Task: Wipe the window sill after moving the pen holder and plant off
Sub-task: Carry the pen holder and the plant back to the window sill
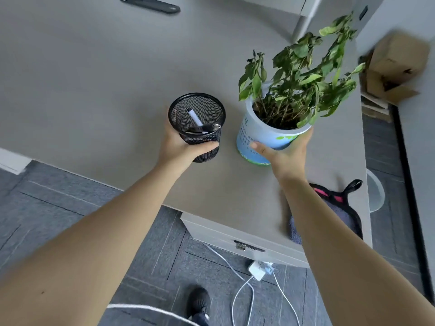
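Head view: my left hand grips the pen holder, right hand the plant; I'd lower both level onto the counter.

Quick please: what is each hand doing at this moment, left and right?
Left hand: closed around the black mesh pen holder.
Right hand: closed around the plant pot, held tilted.
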Available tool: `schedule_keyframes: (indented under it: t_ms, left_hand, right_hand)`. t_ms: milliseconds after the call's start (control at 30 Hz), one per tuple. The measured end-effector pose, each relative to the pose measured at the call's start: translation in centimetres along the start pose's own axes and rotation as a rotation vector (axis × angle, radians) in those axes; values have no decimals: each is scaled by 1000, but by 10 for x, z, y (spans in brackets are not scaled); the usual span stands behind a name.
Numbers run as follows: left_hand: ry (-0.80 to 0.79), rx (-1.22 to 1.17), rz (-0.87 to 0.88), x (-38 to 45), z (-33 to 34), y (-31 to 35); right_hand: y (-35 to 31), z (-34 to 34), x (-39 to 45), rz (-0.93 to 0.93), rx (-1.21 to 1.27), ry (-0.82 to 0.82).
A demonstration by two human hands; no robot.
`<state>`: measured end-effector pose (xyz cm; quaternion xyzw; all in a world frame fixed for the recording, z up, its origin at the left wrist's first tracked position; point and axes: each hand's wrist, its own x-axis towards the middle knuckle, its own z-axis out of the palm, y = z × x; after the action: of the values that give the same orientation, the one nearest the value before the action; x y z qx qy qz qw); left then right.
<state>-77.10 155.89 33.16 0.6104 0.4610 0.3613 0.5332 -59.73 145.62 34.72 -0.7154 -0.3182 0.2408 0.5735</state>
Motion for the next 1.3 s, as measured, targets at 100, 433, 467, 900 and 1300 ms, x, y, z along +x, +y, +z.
schedule_keyframes:
  t_ms: [100, 433, 467, 900, 1300]
  left_hand:
    - [-13, 27, 2, 2, 1, -4]
    - [16, 34, 15, 4, 9, 6]
    - [3, 35, 23, 4, 10, 8]
    - [-197, 38, 153, -53, 101, 76]
    - [-615, 11, 314, -297, 283, 161]
  right_hand:
    - [3, 5, 0, 0, -3, 51]
    - [3, 20, -1, -52, 69, 179]
    - [2, 19, 0, -55, 78, 186]
    - [-39, -129, -62, -121, 63, 427]
    - [-41, -388, -276, -79, -38, 882]
